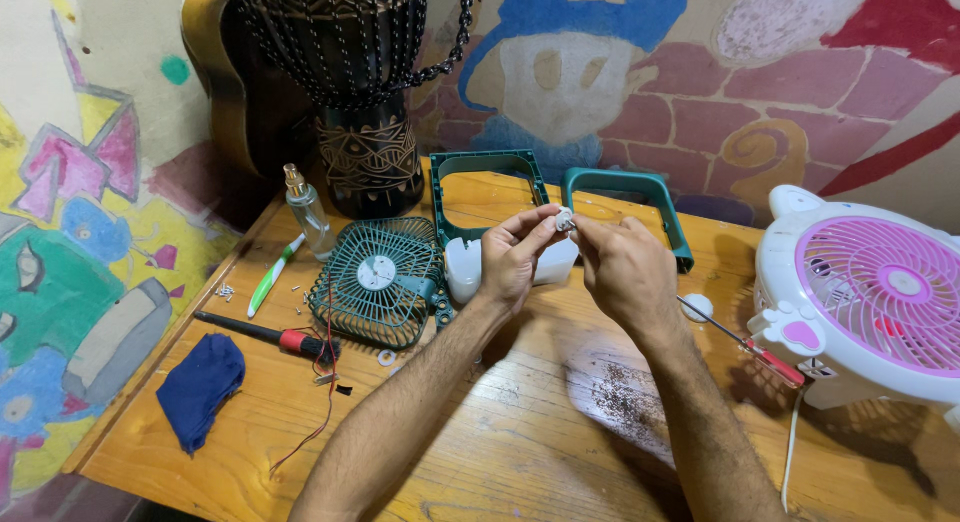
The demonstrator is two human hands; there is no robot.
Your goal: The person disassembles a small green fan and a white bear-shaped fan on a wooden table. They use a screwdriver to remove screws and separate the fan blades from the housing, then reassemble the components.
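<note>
1. We worked at a wooden tabletop [520,422] against a painted wall [80,182], a drum [360,92] at the back.
2. Our left hand [512,262] and right hand [622,270] were raised above the tabletop, fingertips pinched shut together on a small white part [564,220].
3. A green fan grille [375,280] lay just left; a pink fan [870,297] stood right.

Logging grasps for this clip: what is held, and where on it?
A small round white part, pinched at its edges between the fingers of the left hand and right hand.
</note>
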